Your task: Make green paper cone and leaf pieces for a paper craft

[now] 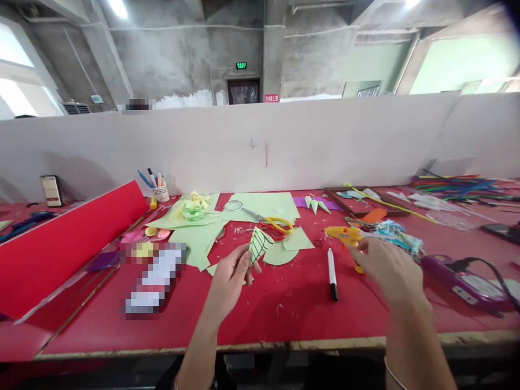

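Observation:
A small green paper cone (pixel 259 246) with curved black lines is pinched in my left hand (pixel 229 276), above the red table. On the right, my right hand (pixel 392 271) is closed at the yellow glue gun (pixel 344 234); the thumb crosses its handle, and the other fingers are mostly hidden. The gun's nozzle points left. Between the hands lies a white marker (pixel 332 273) with a black cap. Behind the cone are yellow-handled scissors (pixel 278 225) and cut pieces of green paper (pixel 280 254).
Three small green cones (pixel 317 205) rest on purple paper. Left are a red board (pixel 77 244), a blurred-out flat object (pixel 156 279) and a pen cup (pixel 161 193). A purple device (pixel 467 284) with a cable lies right. A white partition (pixel 203 146) stands behind.

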The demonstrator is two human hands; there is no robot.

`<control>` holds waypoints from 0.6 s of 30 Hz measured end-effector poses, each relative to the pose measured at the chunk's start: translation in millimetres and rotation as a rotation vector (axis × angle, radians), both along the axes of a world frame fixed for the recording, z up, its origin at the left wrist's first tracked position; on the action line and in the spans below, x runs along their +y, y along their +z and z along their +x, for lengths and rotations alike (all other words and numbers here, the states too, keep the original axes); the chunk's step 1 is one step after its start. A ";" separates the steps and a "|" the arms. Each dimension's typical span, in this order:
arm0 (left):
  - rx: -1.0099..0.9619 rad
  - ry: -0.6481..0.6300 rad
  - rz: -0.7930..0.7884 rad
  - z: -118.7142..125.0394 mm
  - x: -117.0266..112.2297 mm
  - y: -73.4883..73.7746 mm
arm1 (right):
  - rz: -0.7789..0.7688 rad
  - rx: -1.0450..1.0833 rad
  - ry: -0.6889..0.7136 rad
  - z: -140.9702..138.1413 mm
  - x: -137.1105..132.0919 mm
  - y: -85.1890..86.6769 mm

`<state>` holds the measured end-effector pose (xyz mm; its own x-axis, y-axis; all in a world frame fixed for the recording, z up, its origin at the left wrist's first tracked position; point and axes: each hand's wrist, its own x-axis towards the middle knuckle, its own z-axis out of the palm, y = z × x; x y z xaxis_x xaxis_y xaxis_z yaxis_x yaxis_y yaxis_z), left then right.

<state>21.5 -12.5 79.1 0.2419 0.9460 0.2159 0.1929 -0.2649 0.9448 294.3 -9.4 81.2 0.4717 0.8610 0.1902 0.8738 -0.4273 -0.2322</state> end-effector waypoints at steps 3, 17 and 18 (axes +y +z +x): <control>-0.034 0.023 -0.003 1.2 4.1 -3.5 | -0.197 0.038 -0.116 21.7 10.8 -22.6; -0.226 0.034 -0.116 -3.2 13.6 -12.9 | 0.280 0.196 0.003 24.1 30.8 -33.4; -0.225 0.049 -0.122 -4.2 13.6 -13.3 | 0.363 0.274 0.015 18.1 28.9 -27.1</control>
<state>17.3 1.1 65.8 0.1542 0.9777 0.1423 -0.0156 -0.1415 0.9898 312.3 19.6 54.1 0.5344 0.7688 0.3512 0.7650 -0.2632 -0.5878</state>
